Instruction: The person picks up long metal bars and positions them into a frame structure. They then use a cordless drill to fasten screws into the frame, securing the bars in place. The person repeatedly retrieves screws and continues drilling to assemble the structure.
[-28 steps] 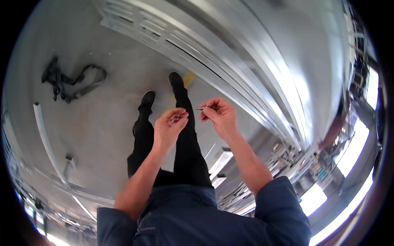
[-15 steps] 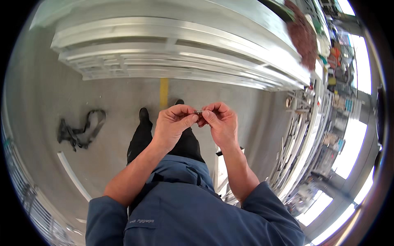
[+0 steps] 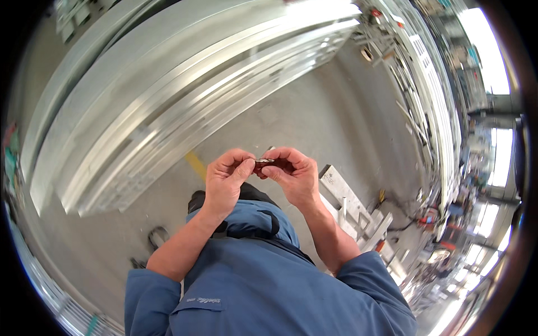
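The left hand (image 3: 223,183) and right hand (image 3: 296,178) pinch a small metallic piece (image 3: 264,161) between them. Long silvery profiles (image 3: 168,101) stretch across the upper left, near a yellow floor stripe (image 3: 195,164).

Pale slanted lettering (image 3: 204,301) stands on the blue work jacket's (image 3: 280,285) chest pocket (image 3: 197,308), below the left hand (image 3: 225,182); no text is clearly legible.

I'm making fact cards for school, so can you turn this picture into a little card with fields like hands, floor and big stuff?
Left hand: pinching a small metal piece
Right hand: pinching the same piece
Piece: shiny, narrow; too small to tell its kind
Clothes: blue top
Floor: grey, with a yellow stripe
Big stuff: long silvery beams, ahead and left
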Demonstrator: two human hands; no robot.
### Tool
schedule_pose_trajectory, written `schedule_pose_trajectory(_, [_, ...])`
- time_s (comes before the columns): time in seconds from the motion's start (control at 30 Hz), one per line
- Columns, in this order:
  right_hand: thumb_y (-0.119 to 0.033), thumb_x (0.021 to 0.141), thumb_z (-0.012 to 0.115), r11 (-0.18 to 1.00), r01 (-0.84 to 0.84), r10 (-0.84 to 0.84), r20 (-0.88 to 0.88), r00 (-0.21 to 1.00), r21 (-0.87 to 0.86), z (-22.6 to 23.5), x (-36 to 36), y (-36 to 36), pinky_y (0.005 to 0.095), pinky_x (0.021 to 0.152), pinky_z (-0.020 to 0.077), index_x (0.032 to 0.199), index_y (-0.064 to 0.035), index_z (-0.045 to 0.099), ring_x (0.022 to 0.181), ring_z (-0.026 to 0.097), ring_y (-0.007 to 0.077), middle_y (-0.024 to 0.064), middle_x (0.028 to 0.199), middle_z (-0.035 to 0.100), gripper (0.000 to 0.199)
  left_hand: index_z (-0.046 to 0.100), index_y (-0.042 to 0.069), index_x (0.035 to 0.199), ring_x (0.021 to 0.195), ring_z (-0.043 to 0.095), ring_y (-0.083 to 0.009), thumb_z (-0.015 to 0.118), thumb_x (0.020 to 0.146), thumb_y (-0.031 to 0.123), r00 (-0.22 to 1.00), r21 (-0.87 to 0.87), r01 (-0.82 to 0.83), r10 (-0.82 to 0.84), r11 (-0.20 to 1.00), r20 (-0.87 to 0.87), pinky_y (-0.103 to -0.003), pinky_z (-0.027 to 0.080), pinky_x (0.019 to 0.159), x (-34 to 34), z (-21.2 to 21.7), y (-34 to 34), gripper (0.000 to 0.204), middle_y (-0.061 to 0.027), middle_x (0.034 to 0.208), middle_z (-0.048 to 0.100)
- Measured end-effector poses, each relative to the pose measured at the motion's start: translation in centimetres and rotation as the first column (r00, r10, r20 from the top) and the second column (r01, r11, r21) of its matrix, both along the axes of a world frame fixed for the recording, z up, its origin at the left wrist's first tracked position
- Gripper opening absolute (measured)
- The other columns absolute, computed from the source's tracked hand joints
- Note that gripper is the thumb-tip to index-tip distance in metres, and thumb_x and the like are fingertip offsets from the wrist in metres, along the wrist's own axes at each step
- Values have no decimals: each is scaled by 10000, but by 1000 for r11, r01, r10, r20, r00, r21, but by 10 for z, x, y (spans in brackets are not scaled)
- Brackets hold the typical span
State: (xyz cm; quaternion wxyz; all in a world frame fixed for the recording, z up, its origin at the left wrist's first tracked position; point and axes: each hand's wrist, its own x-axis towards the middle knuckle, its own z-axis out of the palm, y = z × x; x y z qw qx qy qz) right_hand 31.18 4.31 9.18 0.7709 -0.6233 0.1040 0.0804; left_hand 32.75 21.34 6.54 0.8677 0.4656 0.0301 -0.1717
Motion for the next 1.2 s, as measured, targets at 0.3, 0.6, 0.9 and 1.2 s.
schedule_pose_trajectory(0.3, [3,932,693,863,392,-370,-129,920,320,-30,24,-108,282,638,532,1014,18,663,736,651,171,101,911,695,89,651,-35,1011,796,654,-121,610,1000,62,932,105,362,-355,926,-76,-267,540,782,69,5,-124,106,-70,880,695])
schedule_pose_trajectory(0.6, [-32,926,715,680,648,-583,-284,761,342,-48,101,-181,255,611,494,1020,-2,675,678,592,118,51,852,679,106,655,-21,957,812,642,-111,589,1000,86,690,156,723,-696,673,-197,-262,533,774,190,-17,-222,133,-60,867,687])
schedule_pose_trajectory(0.9, [-6,909,726,541,726,-699,-254,669,424,-40,205,-241,251,605,490,1043,1,697,688,600,116,52,853,687,138,645,-6,934,788,620,-89,617,983,72,584,246,807,-788,537,-195,-257,512,727,319,-13,-298,97,-28,832,671])
schedule_pose_trajectory(1.2, [18,920,689,420,833,-814,-256,521,360,-41,207,-323,269,639,531,1058,18,697,726,643,144,84,934,704,137,625,14,870,703,576,-142,679,899,19,407,639,593,-867,490,287,-288,473,661,345,-1,-414,62,-49,765,607])
